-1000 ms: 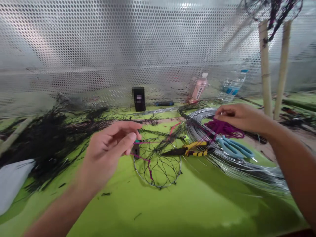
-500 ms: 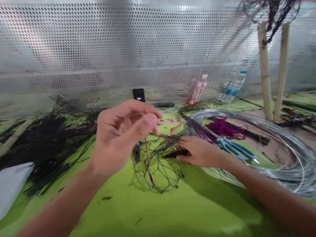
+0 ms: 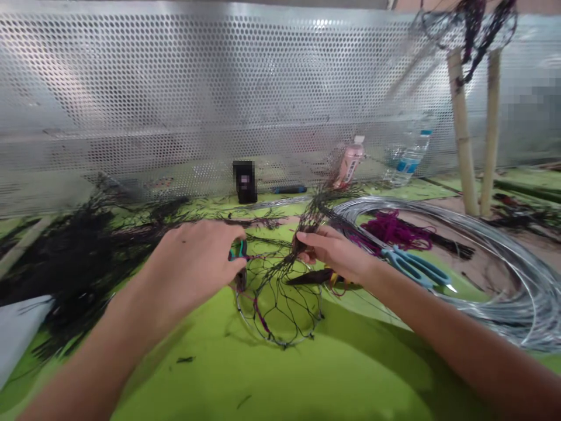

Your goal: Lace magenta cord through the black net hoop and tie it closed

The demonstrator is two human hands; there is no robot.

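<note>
My left hand [image 3: 199, 257] curls at the left side of a wire hoop [image 3: 284, 345] hung with black netting [image 3: 287, 298]. Pliers with teal on the handles [image 3: 240, 279] show between thumb and forefinger; whether the fingers grip these or the purple cord [image 3: 262, 316] is unclear. Gathered upward, the top of the netting is pinched in my right hand [image 3: 326, 248]. Below that hand lies a dark-bladed tool [image 3: 309, 277] with yellow and red near its handle. The purple cord runs along the net from the hoop's lower left edge.
A coil of silvery wire [image 3: 495, 316] lies on the right, with blue-handled scissors [image 3: 416, 266] and purple cord bundle [image 3: 401, 231] on it. Black netting piles [image 3: 87, 245] cover the left. Behind stand a phone [image 3: 244, 184], bottles [image 3: 350, 164] and a perforated metal panel [image 3: 280, 88].
My left hand has dropped from its raised position down to the pliers, and the purple cord is no longer stretched upward. My right hand has lifted and gathered the net's top.
</note>
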